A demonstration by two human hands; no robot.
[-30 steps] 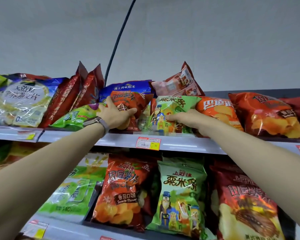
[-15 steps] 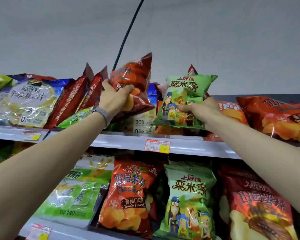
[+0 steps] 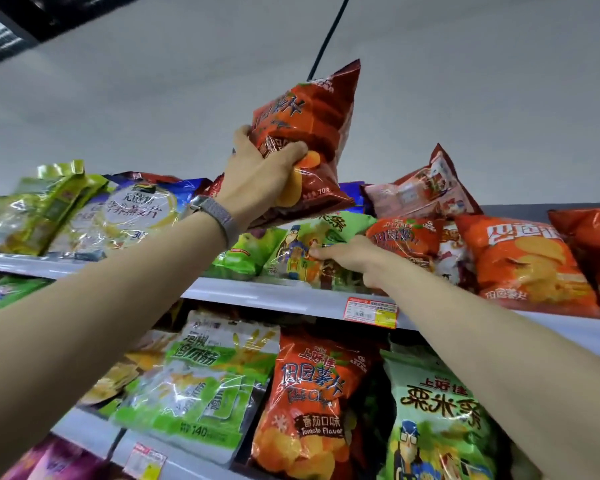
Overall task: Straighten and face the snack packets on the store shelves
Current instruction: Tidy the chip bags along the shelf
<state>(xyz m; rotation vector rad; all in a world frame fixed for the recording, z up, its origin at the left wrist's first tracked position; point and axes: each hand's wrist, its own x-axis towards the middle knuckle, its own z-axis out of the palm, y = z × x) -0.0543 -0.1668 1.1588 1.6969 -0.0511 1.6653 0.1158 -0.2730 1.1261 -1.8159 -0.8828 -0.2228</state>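
Observation:
My left hand (image 3: 260,174) grips a red-orange potato chip packet (image 3: 312,133) by its lower half and holds it high above the top shelf (image 3: 284,296), tilted a little to the right. My right hand (image 3: 350,254) rests on a green corn-stick packet (image 3: 305,251) that lies slanted on the top shelf, with fingers over its right edge. Whether those fingers curl round the packet is not clear. Around it lie an orange chip packet (image 3: 523,261), a smaller orange packet (image 3: 402,237) and a pink-red packet (image 3: 426,188) propped at the back.
Left on the top shelf lie a white-and-blue oat packet (image 3: 132,213) and a yellow-green packet (image 3: 45,206). The lower shelf holds upright green (image 3: 201,386), orange tomato-flavour (image 3: 309,403) and green corn-stick (image 3: 437,420) packets. A price tag (image 3: 371,311) hangs on the shelf edge. A black cable (image 3: 326,32) runs up the wall.
My left hand has lifted the red-orange packet higher above the shelf. My right hand has lowered the green packet from upright in the air down onto the top shelf.

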